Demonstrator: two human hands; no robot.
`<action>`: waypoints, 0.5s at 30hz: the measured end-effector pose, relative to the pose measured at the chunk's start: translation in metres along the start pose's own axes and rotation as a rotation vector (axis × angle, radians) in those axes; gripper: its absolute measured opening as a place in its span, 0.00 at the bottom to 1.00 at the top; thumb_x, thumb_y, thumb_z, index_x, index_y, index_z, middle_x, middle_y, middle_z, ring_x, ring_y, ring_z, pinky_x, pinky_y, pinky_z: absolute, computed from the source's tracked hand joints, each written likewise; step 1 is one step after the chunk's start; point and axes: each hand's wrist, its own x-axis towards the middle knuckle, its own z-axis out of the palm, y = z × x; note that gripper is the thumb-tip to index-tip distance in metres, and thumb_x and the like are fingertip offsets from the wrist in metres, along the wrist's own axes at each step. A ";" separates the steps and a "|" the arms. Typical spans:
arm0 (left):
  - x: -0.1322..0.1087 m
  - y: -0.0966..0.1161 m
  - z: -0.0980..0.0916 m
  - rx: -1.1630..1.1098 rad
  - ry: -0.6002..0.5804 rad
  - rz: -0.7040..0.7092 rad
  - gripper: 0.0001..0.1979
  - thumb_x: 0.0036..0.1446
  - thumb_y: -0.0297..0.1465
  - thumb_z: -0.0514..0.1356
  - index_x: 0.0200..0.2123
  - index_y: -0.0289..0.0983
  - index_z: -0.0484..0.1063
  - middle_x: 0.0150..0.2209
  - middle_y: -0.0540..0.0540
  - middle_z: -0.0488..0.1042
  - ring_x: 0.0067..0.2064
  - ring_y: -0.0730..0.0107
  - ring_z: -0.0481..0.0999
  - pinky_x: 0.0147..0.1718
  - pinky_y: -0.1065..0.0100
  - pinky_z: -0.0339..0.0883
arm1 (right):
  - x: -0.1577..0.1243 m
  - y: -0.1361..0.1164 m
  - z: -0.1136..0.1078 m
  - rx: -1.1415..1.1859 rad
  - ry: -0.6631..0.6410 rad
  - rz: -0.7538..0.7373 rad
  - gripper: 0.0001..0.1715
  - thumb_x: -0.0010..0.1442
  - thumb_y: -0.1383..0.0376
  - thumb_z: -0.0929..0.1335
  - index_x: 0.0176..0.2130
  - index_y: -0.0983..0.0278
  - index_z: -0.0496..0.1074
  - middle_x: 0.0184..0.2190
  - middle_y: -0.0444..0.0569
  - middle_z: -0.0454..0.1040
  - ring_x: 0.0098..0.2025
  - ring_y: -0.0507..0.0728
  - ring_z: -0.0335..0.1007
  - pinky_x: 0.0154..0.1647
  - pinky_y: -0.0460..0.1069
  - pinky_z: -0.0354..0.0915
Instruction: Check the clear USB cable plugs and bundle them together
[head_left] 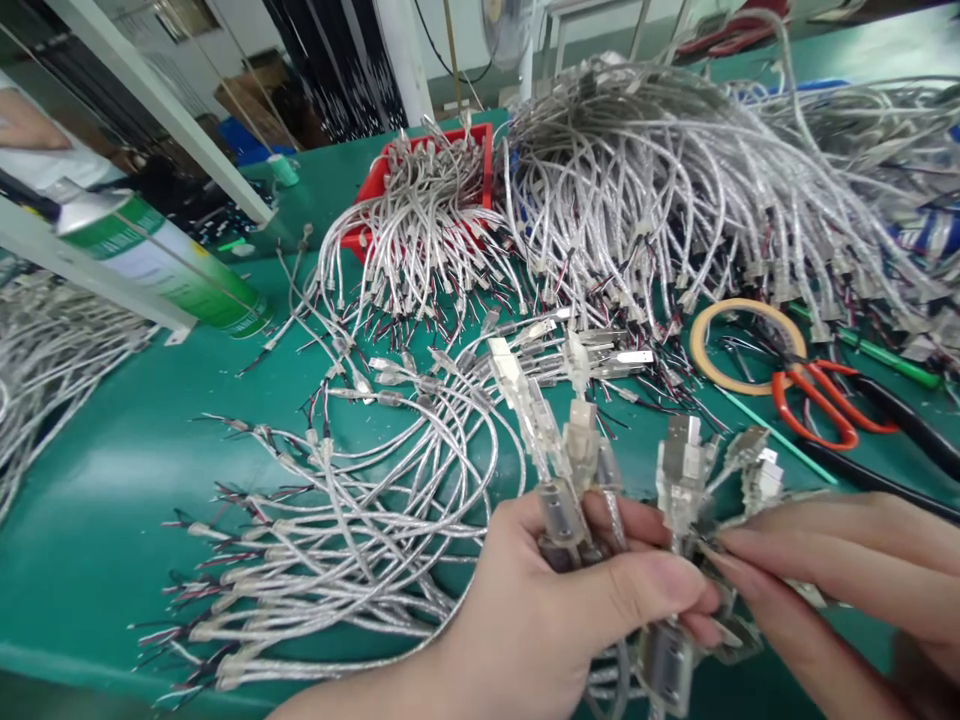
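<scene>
Several USB cables with clear moulded plugs (562, 510) are bunched in my left hand (547, 610), its fingers wrapped round them. Another USB plug (681, 470) sticks up under my left thumb and fingertips, with a dark block (666, 665) in clear plastic below it. My right hand (840, 580) pinches clear plastic beside that plug with thumb and fingers; the exact spot of contact is partly hidden. Metal-tipped pieces in clear plastic (761, 475) show just behind the right fingers. To the left lies a spread of silver braided cables (375, 540) with bare wire ends.
A red bin (486, 170) full of cables stands at the back, beside a large cable heap (645, 170). Right of centre lie a tape roll (705, 355), orange-and-black-handled cutters (817, 400) and a green stick (780, 435). A spray can (172, 265) leans at left; a person's arm (30, 125) shows beyond.
</scene>
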 end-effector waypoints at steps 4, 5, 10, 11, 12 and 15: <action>0.001 -0.002 0.000 -0.008 -0.008 -0.006 0.11 0.47 0.27 0.75 0.30 0.33 0.76 0.26 0.48 0.81 0.27 0.77 0.80 0.30 0.76 0.74 | -0.009 0.000 0.002 -0.040 0.017 -0.023 0.07 0.55 0.51 0.73 0.35 0.45 0.78 0.28 0.49 0.78 0.31 0.65 0.80 0.25 0.55 0.76; 0.001 -0.002 -0.001 -0.008 -0.011 -0.006 0.11 0.47 0.27 0.75 0.30 0.33 0.76 0.26 0.48 0.81 0.27 0.77 0.80 0.31 0.76 0.74 | -0.011 0.000 0.003 -0.051 0.028 -0.028 0.09 0.53 0.49 0.73 0.35 0.46 0.78 0.27 0.49 0.78 0.31 0.66 0.79 0.24 0.55 0.76; 0.000 -0.002 -0.001 -0.022 0.006 -0.021 0.12 0.47 0.27 0.75 0.31 0.33 0.76 0.26 0.48 0.81 0.27 0.76 0.80 0.30 0.76 0.75 | -0.013 -0.001 0.006 -0.083 0.039 -0.038 0.11 0.52 0.46 0.74 0.33 0.46 0.79 0.26 0.50 0.77 0.31 0.66 0.79 0.23 0.56 0.74; -0.001 -0.002 -0.001 -0.022 0.013 -0.025 0.12 0.46 0.28 0.75 0.30 0.33 0.76 0.26 0.48 0.81 0.27 0.76 0.80 0.30 0.76 0.75 | -0.013 -0.001 0.006 -0.084 0.037 -0.041 0.11 0.52 0.47 0.74 0.34 0.46 0.79 0.26 0.50 0.77 0.30 0.67 0.79 0.23 0.56 0.74; -0.001 -0.002 -0.001 -0.020 0.018 -0.028 0.12 0.46 0.28 0.75 0.30 0.33 0.76 0.26 0.48 0.81 0.27 0.76 0.80 0.30 0.76 0.75 | -0.012 -0.001 0.006 -0.085 0.032 -0.044 0.10 0.52 0.48 0.74 0.34 0.46 0.79 0.26 0.49 0.77 0.30 0.67 0.78 0.22 0.56 0.74; -0.001 -0.002 0.000 -0.031 0.040 -0.033 0.13 0.44 0.27 0.76 0.30 0.33 0.76 0.25 0.48 0.80 0.26 0.76 0.80 0.29 0.76 0.75 | -0.014 0.000 0.003 -0.085 -0.010 -0.078 0.11 0.54 0.52 0.74 0.40 0.45 0.78 0.29 0.48 0.79 0.29 0.66 0.79 0.25 0.57 0.74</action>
